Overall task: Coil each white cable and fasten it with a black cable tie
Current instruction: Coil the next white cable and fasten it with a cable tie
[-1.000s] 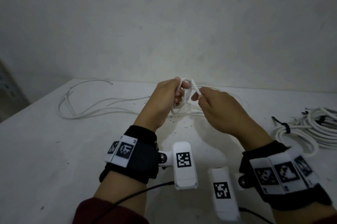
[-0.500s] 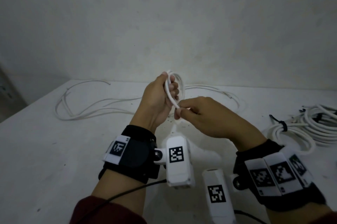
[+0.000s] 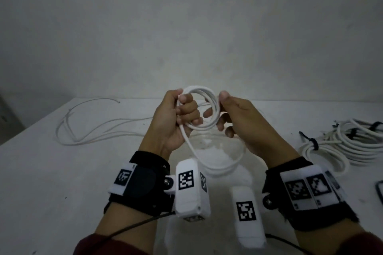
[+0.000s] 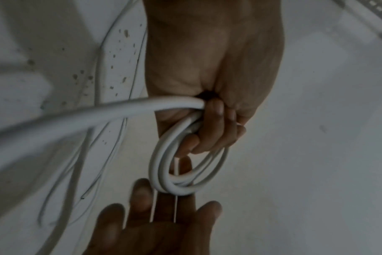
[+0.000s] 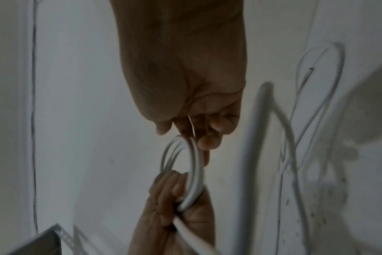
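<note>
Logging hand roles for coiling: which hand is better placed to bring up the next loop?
Probably right. The left hand anchors the white cable coil, fingers curled through it; the right hand only pinches its rim, and the slack hangs beneath it.

Layout on white table
On it: loose white cable far left; tied white cable bundles right; white cable coil above centre.

- Your left hand gripped the white cable, fingers curled round a small coil of several loops.
- One strand ran from your fist out to the left, blurred and close to the lens.
- Your right hand reached up from below, its spread fingers meeting the coil's lower end.
- Loose strands lay on the speckled table.
</note>
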